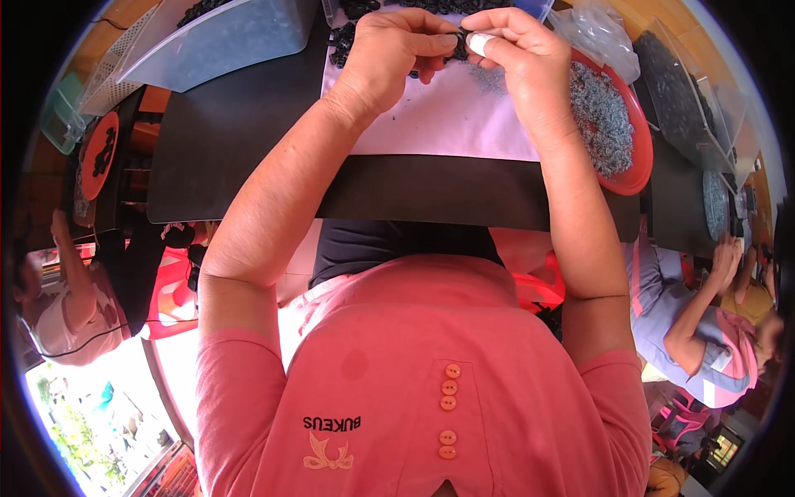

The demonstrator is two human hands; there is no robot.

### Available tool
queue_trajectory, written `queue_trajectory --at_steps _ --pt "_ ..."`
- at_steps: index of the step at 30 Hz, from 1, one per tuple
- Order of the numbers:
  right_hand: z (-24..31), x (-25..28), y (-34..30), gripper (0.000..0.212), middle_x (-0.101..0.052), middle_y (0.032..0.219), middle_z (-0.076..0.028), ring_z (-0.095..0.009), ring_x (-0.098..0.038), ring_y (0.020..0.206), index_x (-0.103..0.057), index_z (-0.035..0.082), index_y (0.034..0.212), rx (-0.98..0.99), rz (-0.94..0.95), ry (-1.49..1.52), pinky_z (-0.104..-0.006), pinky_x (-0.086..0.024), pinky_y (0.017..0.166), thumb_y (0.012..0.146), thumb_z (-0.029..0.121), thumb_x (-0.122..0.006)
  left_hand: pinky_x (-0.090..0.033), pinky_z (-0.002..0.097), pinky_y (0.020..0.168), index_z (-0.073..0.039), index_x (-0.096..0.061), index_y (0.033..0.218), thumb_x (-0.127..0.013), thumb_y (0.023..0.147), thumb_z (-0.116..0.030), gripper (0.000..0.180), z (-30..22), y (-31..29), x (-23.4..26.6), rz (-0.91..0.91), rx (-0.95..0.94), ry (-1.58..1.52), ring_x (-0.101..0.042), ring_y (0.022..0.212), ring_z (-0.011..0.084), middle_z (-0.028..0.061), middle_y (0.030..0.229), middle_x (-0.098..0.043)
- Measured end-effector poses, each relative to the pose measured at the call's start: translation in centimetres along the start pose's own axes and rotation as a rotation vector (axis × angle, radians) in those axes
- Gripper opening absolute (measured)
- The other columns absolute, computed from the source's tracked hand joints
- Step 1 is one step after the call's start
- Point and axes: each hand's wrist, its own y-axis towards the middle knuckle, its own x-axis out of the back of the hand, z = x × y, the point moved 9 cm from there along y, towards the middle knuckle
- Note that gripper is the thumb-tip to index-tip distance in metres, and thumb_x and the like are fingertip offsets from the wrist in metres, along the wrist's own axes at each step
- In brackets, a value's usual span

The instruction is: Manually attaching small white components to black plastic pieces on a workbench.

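My left hand (383,51) and my right hand (528,73) meet over a pale sheet (451,128) at the table's far side. Between their fingertips is a small black part (459,48), mostly covered by the fingers, and both hands pinch it. A white wrap covers the tip of my right thumb. Just below my right fingers lies a small scatter of tiny grey pieces (489,79). Many black parts (342,48) are heaped beside and beyond my left hand. Close to my right wrist stands a red round tray (639,153) filled with tiny grey pieces (598,116).
A translucent bin (240,50) stands on the dark table (240,132) at the far left. Clear plastic bags (600,37) and another bin of dark parts (675,83) are at the far right. People sit at either side, one at the left (79,306), another at the right (696,315).
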Motion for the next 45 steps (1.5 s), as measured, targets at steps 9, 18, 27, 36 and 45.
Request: queue_trajectory --at_steps 9,18,27,36,45 --pt "0.8 -0.2 -0.2 0.012 -0.066 0.083 -0.003 -0.009 -0.058 0.072 -0.065 0.0 0.097 0.066 0.019 -0.121 -0.022 -0.044 0.066 0.085 0.0 -0.061 -0.043 0.0249 0.048 0.005 -0.068 0.09 -0.065 0.088 -0.002 0.008 1.1 0.5 0.2 0.007 0.068 -0.181 -0.056 0.054 0.0136 0.0086 0.071 -0.064" --pt "0.1 0.1 -0.1 0.015 -0.066 0.082 -0.004 -0.011 -0.06 0.074 -0.065 0.0 0.097 -0.047 -0.012 -0.047 -0.0228 -0.046 0.069 0.083 -0.001 -0.062 -0.043 0.0251 0.048 0.006 -0.068 0.09 -0.064 0.087 0.0 0.008 0.3 0.0 -0.2 0.026 0.039 -0.151 -0.056 0.055 0.0143 0.0089 0.071 -0.064" --pt "1.4 -0.6 -0.4 0.017 -0.067 0.086 -0.007 -0.014 -0.063 0.079 -0.062 -0.004 0.101 0.166 0.033 -0.255 -0.0245 -0.049 0.076 0.084 -0.003 -0.058 -0.04 0.0235 0.047 0.005 -0.068 0.086 -0.065 0.084 -0.001 0.007 0.1 0.0 -0.1 0.019 -0.02 -0.049 -0.054 0.053 0.0117 0.0071 0.067 -0.063" --pt "1.1 -0.7 -0.5 0.02 -0.066 0.091 -0.008 -0.012 -0.062 0.084 -0.061 -0.004 0.105 0.1 0.042 -0.201 -0.0239 -0.048 0.078 0.086 -0.004 -0.054 -0.038 0.0235 0.043 0.005 -0.068 0.084 -0.064 0.085 -0.001 0.007 0.6 0.3 0.4 -0.03 -0.024 -0.049 -0.052 0.049 0.0122 0.0075 0.064 -0.062" --pt "2.6 -0.7 -0.9 0.019 -0.068 0.077 -0.01 -0.015 -0.066 0.071 -0.063 0.0 0.099 0.392 -0.086 -0.532 -0.0287 -0.052 0.065 0.083 -0.005 -0.054 -0.037 0.0219 0.043 0.002 -0.065 0.085 -0.064 0.085 -0.004 0.006 -2.9 -1.7 -2.0 0.147 -0.48 0.107 -0.051 0.049 0.0103 0.0059 0.067 -0.062"
